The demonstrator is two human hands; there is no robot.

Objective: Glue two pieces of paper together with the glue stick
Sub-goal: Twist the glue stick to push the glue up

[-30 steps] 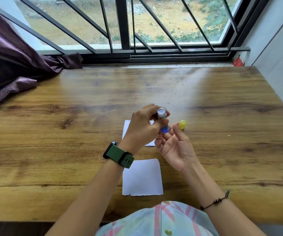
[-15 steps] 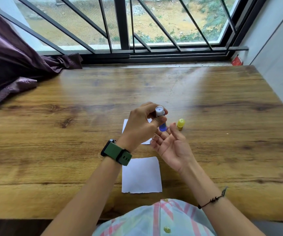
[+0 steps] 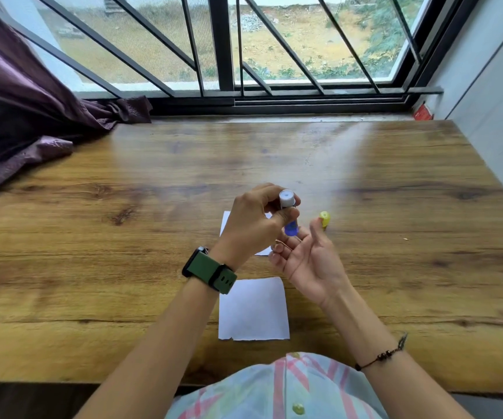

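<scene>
My left hand [image 3: 251,225] grips a glue stick [image 3: 288,211] with a blue body and a white top end, held upright above the table. My right hand [image 3: 307,261] is open, palm up, its fingertips just below the stick's blue base. The yellow cap [image 3: 324,219] stands on the table to the right of the stick. One white paper [image 3: 253,308] lies near the table's front edge. A second white paper [image 3: 227,222] lies farther back, mostly hidden under my left hand.
The wooden table [image 3: 123,237] runs up to a barred window [image 3: 223,55]. A purple curtain [image 3: 17,110] drapes onto the table's back left corner. A white wall [image 3: 501,101] borders the right side. A small crumb [image 3: 406,238] lies right of the cap.
My right hand has drawn slightly back from the glue stick and its fingers have opened; the left hand keeps holding the stick in about the same place.
</scene>
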